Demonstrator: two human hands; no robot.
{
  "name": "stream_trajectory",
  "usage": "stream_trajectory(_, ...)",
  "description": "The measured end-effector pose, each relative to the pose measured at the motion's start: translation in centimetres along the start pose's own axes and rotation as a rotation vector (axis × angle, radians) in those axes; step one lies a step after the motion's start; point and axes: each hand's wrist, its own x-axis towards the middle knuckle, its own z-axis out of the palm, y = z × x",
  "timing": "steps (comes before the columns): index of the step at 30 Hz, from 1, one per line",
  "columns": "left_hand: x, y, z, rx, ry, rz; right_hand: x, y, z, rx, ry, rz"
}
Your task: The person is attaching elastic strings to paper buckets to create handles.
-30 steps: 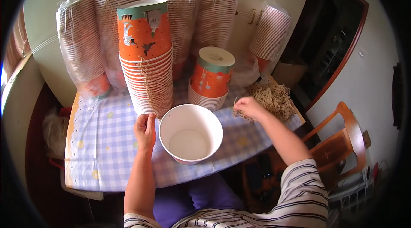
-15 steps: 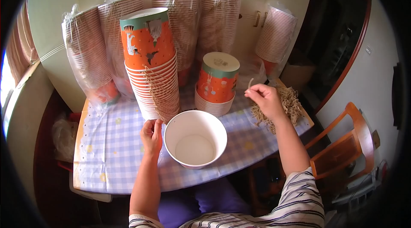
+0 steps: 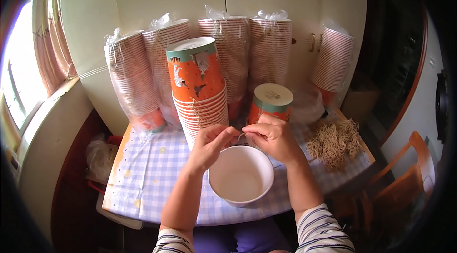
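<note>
Pinching thin string [image 3: 242, 135] between left hand [image 3: 209, 144], right hand [image 3: 273, 138], over white bowl [image 3: 241, 177].

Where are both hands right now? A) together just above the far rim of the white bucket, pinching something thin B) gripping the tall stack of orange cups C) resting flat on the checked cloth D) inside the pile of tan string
A: the left hand and right hand meet fingertip to fingertip over the far rim of the white bucket, pinching a thin strand; the pile of tan string lies untouched to the right.
</note>
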Motion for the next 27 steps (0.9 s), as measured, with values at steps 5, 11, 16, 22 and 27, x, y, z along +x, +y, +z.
stream_trajectory(5, 0.5, -1.8, -0.5, -0.026, -0.083, -0.173, 0.2, 0.8, 0.4, -0.053, 0.080, -0.017)
stream_trajectory(11, 0.9, -1.4, -0.5, 0.033, -0.137, -0.198, 0.1, 1.5, 0.3, -0.119, 0.052, -0.041)
stream_trajectory(16, 0.8, -1.9, -0.7, 0.036, -0.143, -0.218, 0.0, 1.7, 0.7, -0.032, 0.002, 0.002)
stream_trajectory(22, 0.7, -2.2, -0.4, 0.054, -0.118, -0.196, -0.4, 1.4, 0.8, 0.026, -0.010, 0.037)
stream_trajectory(27, 0.5, -2.2, -0.6, 0.106, -0.121, -0.203, -0.4, 1.4, 1.2, 0.061, -0.006, 0.047)
